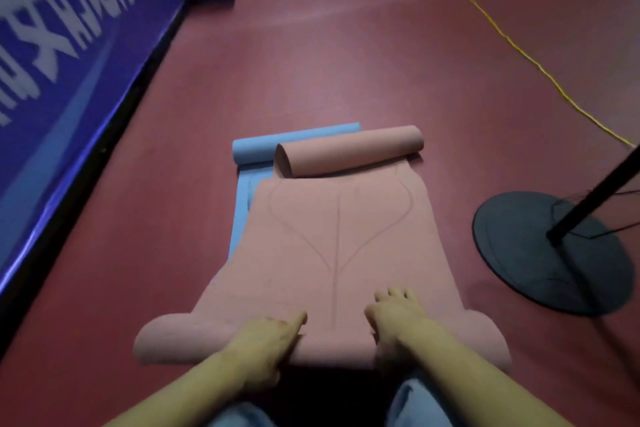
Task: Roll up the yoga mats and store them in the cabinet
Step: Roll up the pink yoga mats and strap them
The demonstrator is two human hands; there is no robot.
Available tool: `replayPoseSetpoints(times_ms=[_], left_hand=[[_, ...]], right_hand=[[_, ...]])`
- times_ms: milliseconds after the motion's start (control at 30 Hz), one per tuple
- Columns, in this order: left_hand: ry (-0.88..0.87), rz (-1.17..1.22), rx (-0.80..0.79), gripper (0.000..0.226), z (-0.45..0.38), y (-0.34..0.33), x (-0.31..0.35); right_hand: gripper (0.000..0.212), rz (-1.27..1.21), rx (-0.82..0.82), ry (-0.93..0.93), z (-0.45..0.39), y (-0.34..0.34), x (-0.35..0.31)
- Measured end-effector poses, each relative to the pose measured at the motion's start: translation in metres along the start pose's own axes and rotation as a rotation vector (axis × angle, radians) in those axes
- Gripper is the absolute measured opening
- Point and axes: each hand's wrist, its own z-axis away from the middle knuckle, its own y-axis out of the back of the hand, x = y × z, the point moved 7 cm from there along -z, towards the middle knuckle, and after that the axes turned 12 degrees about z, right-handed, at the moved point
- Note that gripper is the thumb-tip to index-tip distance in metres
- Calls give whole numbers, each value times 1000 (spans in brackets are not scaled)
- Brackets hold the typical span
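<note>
A pink yoga mat [332,246] lies on the red floor in front of me, its far end curled into a roll and its near end rolled up under my hands. My left hand [266,340] grips the near roll left of the mat's centre line. My right hand [398,319] rests on the roll right of that line, fingers spread forward. A blue yoga mat [242,208] lies beneath the pink one, showing along its left edge, with its far end curled too. No cabinet is in view.
A blue banner barrier [69,80] runs along the left. A black round stand base [540,253] with a slanted pole sits on the right. A yellow cable [512,45] crosses the floor at the upper right. My knees in jeans show at the bottom edge.
</note>
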Motion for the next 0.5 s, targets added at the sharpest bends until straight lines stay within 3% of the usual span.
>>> replayPoseSetpoints(times_ms=[100, 167, 233, 367, 433, 500], left_hand=[[-149, -86, 152, 57, 55, 25, 29], [-152, -136, 266, 50, 84, 45, 38], [-139, -166, 405, 44, 119, 73, 51], [-22, -170, 581, 43, 190, 100, 58], [115, -42, 698, 37, 227, 106, 52], [211, 72, 802, 34, 262, 102, 53]], right_hand=[[38, -144, 95, 30, 51, 15, -6], [46, -254, 196, -12, 82, 27, -2], [53, -211, 320, -38, 115, 41, 0], [26, -34, 589, -29, 187, 55, -2], [15, -21, 699, -17, 220, 50, -4], [22, -52, 811, 8, 250, 45, -9]])
